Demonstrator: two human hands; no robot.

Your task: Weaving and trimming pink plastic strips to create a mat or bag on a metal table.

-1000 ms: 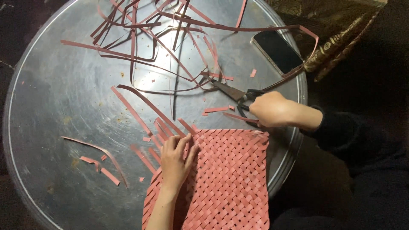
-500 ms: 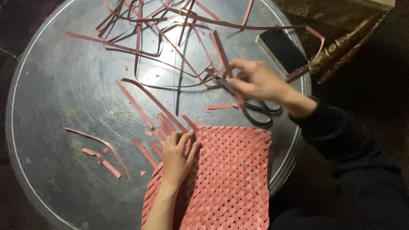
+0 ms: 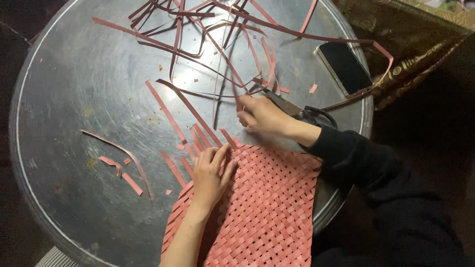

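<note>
A pink woven mat [image 3: 267, 207] of flat strips lies at the near edge of a round metal table [image 3: 74, 148]. My left hand [image 3: 210, 175] rests flat on the mat's upper left corner with its fingers spread, holding nothing. Just above the mat's top edge, my right hand [image 3: 262, 116] has its fingers curled and pinched on a thin dark pink strip [image 3: 236, 89] that runs away from me. Dark scissors [image 3: 302, 111] lie on the table right behind that hand, partly hidden by the wrist. Loose strip ends [image 3: 198, 136] stick out of the mat by my left fingertips.
A tangle of long pink and dark strips [image 3: 208, 34] covers the far half of the table. Short offcuts [image 3: 121, 170] lie at the left. A dark phone [image 3: 345, 66] sits near the right rim, with a patterned brown cloth [image 3: 420, 54] beyond it.
My right hand let go of the scissors, swept over the strips, then came down to the mat's top edge. The scissors now lie on the table. My left hand stayed on the mat.
</note>
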